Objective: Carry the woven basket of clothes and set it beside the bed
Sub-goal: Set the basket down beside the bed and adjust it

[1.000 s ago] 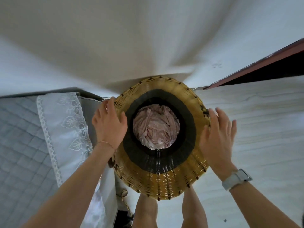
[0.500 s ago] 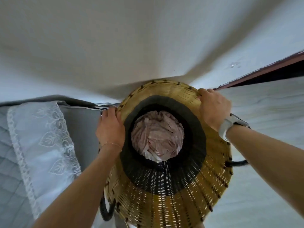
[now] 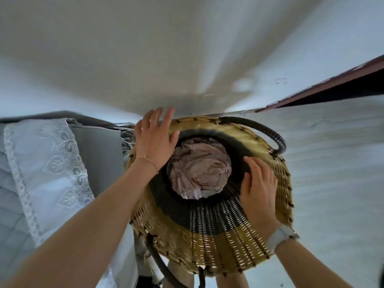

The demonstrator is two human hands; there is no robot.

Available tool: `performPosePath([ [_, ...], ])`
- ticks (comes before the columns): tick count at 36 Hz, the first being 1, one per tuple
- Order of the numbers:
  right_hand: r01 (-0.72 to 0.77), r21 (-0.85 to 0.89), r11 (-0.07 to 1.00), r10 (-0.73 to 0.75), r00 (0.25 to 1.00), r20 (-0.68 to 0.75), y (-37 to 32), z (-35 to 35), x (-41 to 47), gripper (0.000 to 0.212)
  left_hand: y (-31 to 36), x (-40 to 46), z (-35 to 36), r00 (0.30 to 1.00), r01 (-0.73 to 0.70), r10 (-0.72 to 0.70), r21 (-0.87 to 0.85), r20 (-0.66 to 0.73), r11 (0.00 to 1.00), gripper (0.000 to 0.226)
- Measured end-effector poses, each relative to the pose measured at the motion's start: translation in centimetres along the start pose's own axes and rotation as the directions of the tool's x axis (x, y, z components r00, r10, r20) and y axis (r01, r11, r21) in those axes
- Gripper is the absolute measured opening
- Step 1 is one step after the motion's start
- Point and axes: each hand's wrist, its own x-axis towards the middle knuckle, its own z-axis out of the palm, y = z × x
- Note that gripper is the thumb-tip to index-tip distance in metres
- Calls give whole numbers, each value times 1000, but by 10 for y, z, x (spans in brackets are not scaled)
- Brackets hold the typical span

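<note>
Head view, looking steeply down. My left hand [image 3: 154, 138] lies flat and open on the far left rim of the woven basket [image 3: 218, 242], fingers spread and pointing toward the wall [image 3: 187, 48]; it presses on the weave without closing around anything. A thin bracelet [image 3: 148, 161] circles that wrist. My right hand [image 3: 258, 188] rests palm-down on the basket's right shoulder, fingers loosely extended along the dark inner band [image 3: 180, 210], likewise gripping nothing. A white watch [image 3: 280, 239] sits on the right wrist.

The basket stands in the middle of the view, between both forearms, its mouth facing me. Crumpled pale pink clothes [image 3: 199, 171] fill the opening. One black handle [image 3: 261, 132] arches over the far right rim; a second black handle [image 3: 160, 265] hangs at the near left edge. I cannot tell whether the base touches the floor [image 3: 332, 173].

The bed [image 3: 99, 146] lies just to the left of the basket, with grey fabric and a white lace-edged cloth [image 3: 49, 167] draped over it. A dark red door edge [image 3: 324, 88] runs along the upper right. My bare legs [image 3: 230, 282] show beneath the basket.
</note>
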Motion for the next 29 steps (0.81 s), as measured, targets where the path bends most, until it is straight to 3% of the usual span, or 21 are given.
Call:
performPosePath([
  [4, -343, -104, 934, 345, 939, 2, 38, -7, -29, 42, 9, 15, 6, 986, -51, 44, 38, 162, 998, 47],
  [8, -429, -119, 896, 427, 903, -37, 52, -10, -26, 47, 8, 7, 11, 999, -10, 9, 12, 49, 1000, 32],
  [14, -546, 89, 833, 553, 823, -130, 40, -9, 9, 37, -15, -16, 16, 996, 84, -84, -9, -11, 996, 28],
  [20, -367, -23, 930, 367, 928, 67, 38, -11, 39, 29, -50, -48, 19, 959, 282, -282, 20, -27, 959, 30],
  [24, -162, -78, 984, 165, 986, 30, 25, -13, 66, 31, -67, -60, 24, 928, 372, -372, -29, -30, 928, 30],
  [29, 11, -118, 993, -7, 999, 34, -4, -11, 108, 29, -79, -62, 19, 870, 481, -490, -121, -51, 868, 32],
])
